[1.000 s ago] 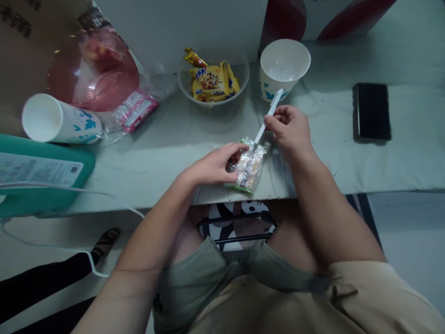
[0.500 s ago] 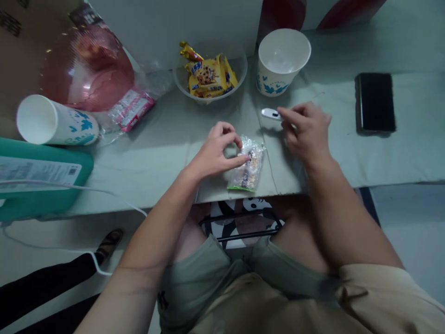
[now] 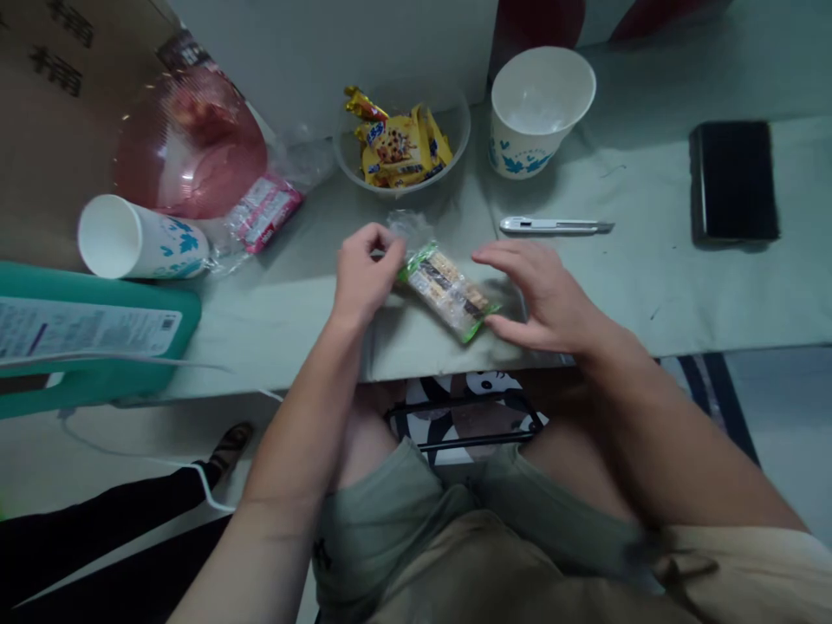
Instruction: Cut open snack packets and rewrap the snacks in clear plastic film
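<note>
A clear snack packet (image 3: 450, 292) with green ends and pale, grainy pieces inside hangs tilted just over the table's front part. My left hand (image 3: 367, 270) pinches its upper left end, where crumpled clear plastic (image 3: 411, 227) sticks up. On the other side my right hand (image 3: 542, 295) is open, thumb and fingers apart, with the thumb tip close to the packet's lower right corner; whether it touches I cannot tell. Beyond the right hand a grey utility knife (image 3: 557, 226) lies flat on the table, its blade end to the right.
A clear bowl (image 3: 465, 139) of yellow snack packets and a paper cup (image 3: 529, 160) stand at the back. To the right lies a black box-like object (image 3: 734, 182). On the left are a tipped paper cup (image 3: 172, 251), a red bowl (image 3: 221, 178), a pink packet (image 3: 269, 212) and a green jug (image 3: 185, 303).
The utility knife has left my right hand and lies on the table. The packet has turned and is pinched by my left hand, and my right hand has come down beside it.
</note>
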The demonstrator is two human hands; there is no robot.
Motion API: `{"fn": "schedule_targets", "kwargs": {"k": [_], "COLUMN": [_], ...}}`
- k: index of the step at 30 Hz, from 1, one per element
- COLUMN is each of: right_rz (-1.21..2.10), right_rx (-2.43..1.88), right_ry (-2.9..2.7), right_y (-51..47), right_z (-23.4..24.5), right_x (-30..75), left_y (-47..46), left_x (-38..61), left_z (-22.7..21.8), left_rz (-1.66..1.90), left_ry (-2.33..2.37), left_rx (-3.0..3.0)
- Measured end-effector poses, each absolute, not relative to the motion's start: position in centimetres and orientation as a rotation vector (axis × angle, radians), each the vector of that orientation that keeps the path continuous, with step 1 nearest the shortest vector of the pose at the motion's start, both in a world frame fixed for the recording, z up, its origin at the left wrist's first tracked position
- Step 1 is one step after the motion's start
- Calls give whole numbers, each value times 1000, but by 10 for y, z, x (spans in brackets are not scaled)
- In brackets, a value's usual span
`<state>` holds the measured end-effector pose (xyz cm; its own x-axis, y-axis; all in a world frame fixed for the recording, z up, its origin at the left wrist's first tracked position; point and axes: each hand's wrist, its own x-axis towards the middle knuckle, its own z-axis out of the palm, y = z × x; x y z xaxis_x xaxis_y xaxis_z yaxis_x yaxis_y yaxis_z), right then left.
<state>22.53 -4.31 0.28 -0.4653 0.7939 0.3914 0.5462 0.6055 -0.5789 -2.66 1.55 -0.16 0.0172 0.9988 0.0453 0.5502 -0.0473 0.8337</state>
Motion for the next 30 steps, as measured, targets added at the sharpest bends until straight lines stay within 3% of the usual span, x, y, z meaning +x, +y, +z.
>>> {"fn": "schedule_targets", "kwargs": {"k": [9, 19, 23, 30], "right_rz": [658, 65, 186, 382], "right_rx": [-1158, -1621, -1412, -1477], "right_ry": [-2326, -1707, -1759, -1963], "right_y": [-40, -30, -37, -29], "right_z": [-3, -6, 0, -11], "right_x": [213, 255, 237, 209], "left_y": [17, 19, 15, 15], "left_x": [-61, -81, -73, -54], "left_z": [-3, -11, 1, -3], "left_rz": [905, 958, 1060, 692], "left_ry": [1757, 1829, 1749, 1485], "left_rx": [1428, 1560, 1898, 2180]}}
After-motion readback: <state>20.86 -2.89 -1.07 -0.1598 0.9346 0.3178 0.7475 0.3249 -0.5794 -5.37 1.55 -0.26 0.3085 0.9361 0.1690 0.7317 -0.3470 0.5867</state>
